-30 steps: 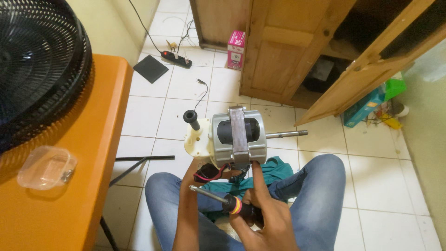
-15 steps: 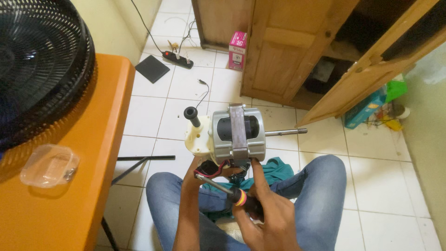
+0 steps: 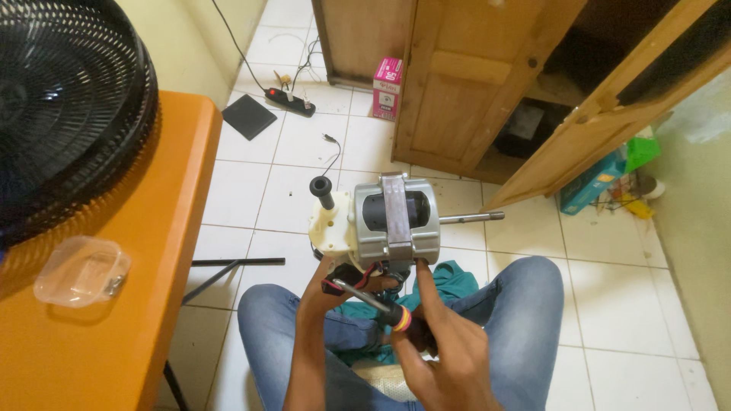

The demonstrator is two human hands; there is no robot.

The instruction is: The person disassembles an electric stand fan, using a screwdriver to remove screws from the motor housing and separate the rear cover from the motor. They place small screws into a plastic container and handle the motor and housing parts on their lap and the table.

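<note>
Gripped from below in the left hand point(image 3: 329, 283): a grey fan motor point(image 3: 396, 221), held up over the lap, fingers closed under its cream gear housing point(image 3: 332, 232) and partly hidden by it. Closed in the right hand point(image 3: 434, 350): a screwdriver point(image 3: 373, 301) with a black handle banded red and yellow, index finger stretched up along the motor's lower edge, metal shank angled up and left toward the wires at the underside. Exact seat of the tip: could not be told, lost among red and black leads.

Sat with a bare steel shaft point(image 3: 472, 218) pointing right from the motor, and a black knob point(image 3: 323, 190) standing tilted atop the cream housing. Lay beneath, across blue-jeaned knees point(image 3: 525, 304), a teal cloth point(image 3: 449, 280).

Stood at left an orange table point(image 3: 152, 251), carrying a black fan grille point(image 3: 68, 106) and a small clear plastic box point(image 3: 80, 270) near its front edge. Lay on the white tiled floor beyond: a black power strip point(image 3: 289, 100), a dark flat square point(image 3: 249, 116), a pink carton point(image 3: 387, 87) against the wooden cabinet point(image 3: 472, 76), whose door point(image 3: 609, 122) stood open.
</note>
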